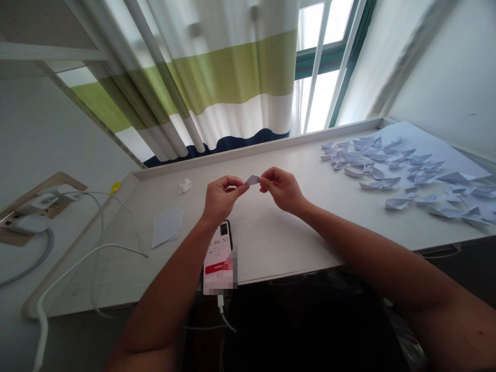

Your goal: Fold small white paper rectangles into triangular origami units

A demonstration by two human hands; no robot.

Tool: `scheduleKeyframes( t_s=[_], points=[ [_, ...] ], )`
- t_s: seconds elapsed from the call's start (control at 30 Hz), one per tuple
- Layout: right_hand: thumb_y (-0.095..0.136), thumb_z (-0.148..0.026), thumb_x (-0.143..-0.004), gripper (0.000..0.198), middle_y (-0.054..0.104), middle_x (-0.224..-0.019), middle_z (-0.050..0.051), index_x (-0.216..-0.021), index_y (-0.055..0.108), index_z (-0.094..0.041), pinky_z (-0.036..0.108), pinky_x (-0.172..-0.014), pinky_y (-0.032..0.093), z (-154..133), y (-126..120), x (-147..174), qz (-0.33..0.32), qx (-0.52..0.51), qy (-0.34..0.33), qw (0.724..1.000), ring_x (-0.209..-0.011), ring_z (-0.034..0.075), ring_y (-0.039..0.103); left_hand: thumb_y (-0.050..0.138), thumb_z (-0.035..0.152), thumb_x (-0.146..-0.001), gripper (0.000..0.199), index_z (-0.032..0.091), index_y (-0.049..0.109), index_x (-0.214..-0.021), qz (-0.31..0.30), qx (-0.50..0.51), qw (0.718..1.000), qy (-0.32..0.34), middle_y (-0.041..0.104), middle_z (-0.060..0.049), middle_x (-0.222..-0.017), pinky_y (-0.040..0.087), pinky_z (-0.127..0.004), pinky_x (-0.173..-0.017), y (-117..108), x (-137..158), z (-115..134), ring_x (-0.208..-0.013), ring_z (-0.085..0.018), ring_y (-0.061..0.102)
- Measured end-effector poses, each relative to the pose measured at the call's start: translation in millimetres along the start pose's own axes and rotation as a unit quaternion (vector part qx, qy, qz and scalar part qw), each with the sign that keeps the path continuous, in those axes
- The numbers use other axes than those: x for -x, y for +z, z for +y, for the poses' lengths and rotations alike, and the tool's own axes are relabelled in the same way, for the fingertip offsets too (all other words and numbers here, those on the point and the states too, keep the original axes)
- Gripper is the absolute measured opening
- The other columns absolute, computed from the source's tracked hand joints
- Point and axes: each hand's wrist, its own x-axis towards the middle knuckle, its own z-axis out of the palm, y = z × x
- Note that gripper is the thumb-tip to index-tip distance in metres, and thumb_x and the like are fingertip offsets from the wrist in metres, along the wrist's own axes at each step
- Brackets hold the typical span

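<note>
Above the middle of the white desk (271, 243), a small folded piece of white paper (252, 180) is stretched between my two hands. My left hand (222, 196) pinches its left corner between thumb and fingers. On the opposite side, the thumb and fingertips of my right hand (282, 188) close on the right corner. The paper looks like a small pointed diamond; its finer folds are too small to make out. Many folded paper boats (391, 163) are spread over the right side of the desk.
Flat white paper sheets (167, 227) and a crumpled white tissue (185, 186) lie on the left. A phone (217, 258) showing a timer sits by my left forearm, plugged into a cable. White cords (96, 248) run from the wall socket (29, 212). A curtain (217, 77) hangs behind.
</note>
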Motion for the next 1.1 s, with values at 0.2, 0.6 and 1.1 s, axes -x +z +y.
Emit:
scheduleKeyframes(
  t_s=[0.2, 0.6, 1.1],
  points=[
    [0.078, -0.077, -0.088, 0.055, 0.073, -0.077, 0.002, -0.087, 0.065, -0.023, 0.038, -0.069, 0.063, 0, -2, -1, 0.017, 0.021, -0.027, 0.999, -0.070, 0.020, 0.072, 0.096, 0.037, -0.077, 0.038, 0.020, 0.080, -0.106, -0.029, 0.050, 0.998, -0.028, 0.083, -0.006, -0.095, 0.063, -0.036, -0.083, 2, 1, 4, -0.088, -0.020, 0.077],
    [0.075, -0.075, -0.092, 0.052, 0.073, -0.078, 0.001, -0.088, 0.065, -0.024, 0.038, -0.071, 0.062, 1, -2, 0, 0.035, 0.050, -0.059, 0.996, -0.071, 0.020, 0.073, 0.092, 0.039, -0.082, 0.023, 0.020, 0.085, -0.095, 0.017, 0.027, 0.999, 0.033, 0.083, -0.008, -0.107, 0.063, -0.036, -0.088, 7, 5, 9, -0.099, -0.022, 0.076],
    [0.071, -0.075, -0.094, 0.052, 0.073, -0.085, 0.004, -0.090, 0.064, -0.024, 0.041, -0.075, 0.063, -2, -3, 2, 0.016, 0.072, -0.060, 0.995, -0.077, 0.021, 0.071, 0.091, 0.048, -0.079, 0.036, 0.017, 0.083, -0.095, -0.088, 0.122, 0.978, -0.142, 0.084, -0.011, -0.100, 0.064, -0.042, -0.090, -1, 1, 12, -0.099, -0.027, 0.082]
  ],
)
